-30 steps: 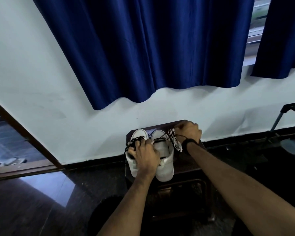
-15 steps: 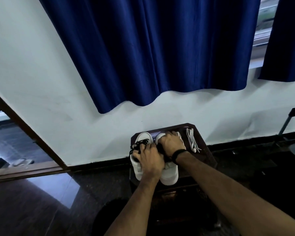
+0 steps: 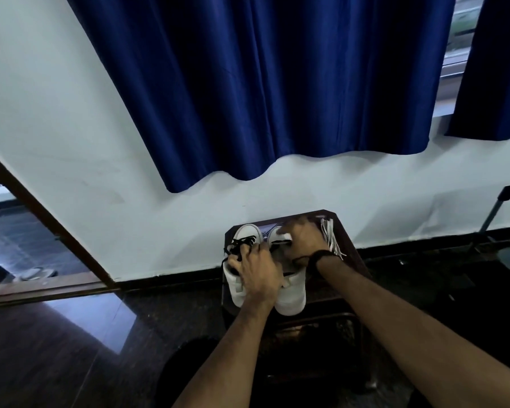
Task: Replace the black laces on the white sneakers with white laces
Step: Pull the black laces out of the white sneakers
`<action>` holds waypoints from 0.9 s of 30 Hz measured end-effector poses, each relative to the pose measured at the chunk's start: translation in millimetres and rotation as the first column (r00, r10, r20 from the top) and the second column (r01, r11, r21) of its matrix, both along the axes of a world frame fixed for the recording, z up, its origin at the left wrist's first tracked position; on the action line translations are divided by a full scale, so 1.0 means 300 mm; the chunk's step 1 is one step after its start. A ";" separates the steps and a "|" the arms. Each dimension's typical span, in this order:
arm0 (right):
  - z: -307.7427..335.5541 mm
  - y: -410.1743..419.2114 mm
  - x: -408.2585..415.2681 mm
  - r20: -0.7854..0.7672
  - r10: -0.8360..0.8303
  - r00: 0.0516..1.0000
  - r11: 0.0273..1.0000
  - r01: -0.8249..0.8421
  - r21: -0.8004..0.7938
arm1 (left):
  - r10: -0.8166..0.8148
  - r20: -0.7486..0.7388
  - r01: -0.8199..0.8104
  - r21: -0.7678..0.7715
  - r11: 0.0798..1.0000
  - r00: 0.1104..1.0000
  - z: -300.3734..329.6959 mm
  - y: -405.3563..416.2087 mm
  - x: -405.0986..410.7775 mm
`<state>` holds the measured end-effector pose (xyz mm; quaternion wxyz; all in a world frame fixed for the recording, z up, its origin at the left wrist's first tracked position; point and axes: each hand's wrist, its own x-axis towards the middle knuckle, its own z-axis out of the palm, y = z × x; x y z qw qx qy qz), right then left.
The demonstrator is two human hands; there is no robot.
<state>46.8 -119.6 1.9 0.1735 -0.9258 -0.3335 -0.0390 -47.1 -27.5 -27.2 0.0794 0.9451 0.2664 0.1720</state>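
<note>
White sneakers [image 3: 290,295]: a pair, set on the dark counter [image 3: 355,260], toes toward the wall. Left hand [image 3: 259,273]: laid over the nearer part of the pair, fingers curled into the black laces [image 3: 242,242]. Right hand [image 3: 302,240]: on the right sneaker's tongue; grip cannot be told. White laces [image 3: 331,237]: just right of the sneakers. Advised: the shoe is pinned while the black lace is drawn out eyelet by eyelet.
</note>
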 end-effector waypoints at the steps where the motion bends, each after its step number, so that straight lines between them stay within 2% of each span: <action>1: -0.010 0.028 -0.021 0.035 0.057 0.998 0.990 -0.052 -0.132 | 0.002 -0.008 -0.002 -0.001 1.000 1.000 0.001 0.001 0.000; 2: -0.022 0.050 -0.035 0.090 0.073 0.993 0.977 -0.054 -0.205 | 0.005 -0.014 -0.005 -0.002 1.000 1.000 0.002 0.001 0.000; 4: -0.039 0.068 -0.042 0.172 0.010 0.985 0.976 0.028 -0.215 | 0.007 -0.012 -0.007 -0.011 1.000 1.000 0.005 0.001 -0.004; 6: -0.039 0.059 -0.029 0.175 -0.068 0.982 0.987 0.091 -0.131 | 0.004 -0.001 -0.004 -0.004 1.000 1.000 0.008 -0.002 -0.010; 8: -0.016 0.025 -0.004 0.067 -0.222 0.973 0.973 0.216 0.079 | 0.007 0.005 -0.007 0.016 1.000 1.000 0.012 -0.005 -0.014; 9: -0.001 0.001 0.010 -0.031 -0.318 0.947 0.918 0.316 0.239 | 0.009 0.012 -0.009 0.016 1.000 1.000 0.012 -0.006 -0.012; 11: 0.040 -0.056 0.034 -0.310 -0.451 0.837 0.668 0.547 0.505 | 0.020 0.040 -0.020 0.002 1.000 0.999 0.011 -0.009 -0.009; 13: 0.076 -0.114 0.068 -0.530 -0.468 0.707 0.398 0.704 0.588 | 0.023 0.057 -0.023 0.003 1.000 0.998 0.008 -0.011 -0.008; 14: 0.083 -0.139 0.087 -0.586 -0.452 0.673 0.319 0.735 0.598 | 0.022 0.058 -0.023 0.011 1.000 0.998 0.006 -0.012 -0.007; 15: 0.086 -0.157 0.100 -0.617 -0.434 0.657 0.293 0.750 0.593 | 0.018 0.048 -0.019 0.029 0.999 0.999 0.006 -0.012 -0.005; 18: 0.072 -0.184 0.091 -0.594 -0.437 0.676 0.390 0.737 0.551 | -0.113 -0.046 0.118 0.132 0.984 0.993 0.027 -0.003 0.017; 21: 0.025 -0.162 0.034 -0.455 -0.412 0.789 0.578 0.613 0.539 | -0.308 -0.215 0.347 0.179 0.920 0.927 0.057 0.004 0.059; 23: -0.014 -0.126 -0.012 -0.380 -0.352 0.855 0.652 0.515 0.557 | -0.366 -0.305 0.431 0.181 0.884 0.879 0.066 0.009 0.087; 25: -0.058 -0.090 -0.051 -0.367 -0.287 0.885 0.711 0.454 0.538 | -0.381 -0.312 0.444 0.165 0.881 0.870 0.060 0.017 0.112; 27: -0.090 -0.060 -0.084 -0.406 -0.246 0.880 0.730 0.444 0.519 | -0.380 -0.254 0.428 0.172 0.887 0.890 0.053 0.020 0.130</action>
